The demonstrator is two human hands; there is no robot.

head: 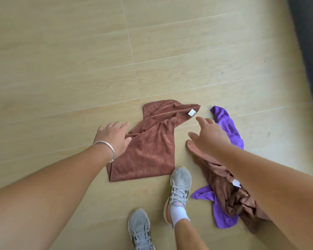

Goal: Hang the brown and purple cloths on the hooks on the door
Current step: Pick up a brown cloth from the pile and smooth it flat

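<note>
Pale floor tiles (61, 69) hold every brown cloth (152, 147) and purple cloth (226, 123), none hung; left hand (112, 136) and right hand (210, 134) reach down, fingers apart, empty.

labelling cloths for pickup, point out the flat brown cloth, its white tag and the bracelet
flat brown cloth (152, 152), head view, middle of the flat lower part
white tag (192, 112), head view, centre of the tag
bracelet (107, 147), head view, band on the left wrist

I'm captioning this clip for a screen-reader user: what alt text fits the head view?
Seen from above, a person reaches both arms down toward cloths on a wood-look floor: the left hand touches a flat brown cloth, and the open right hand hovers over a crumpled brown cloth tangled with a purple cloth.
</note>
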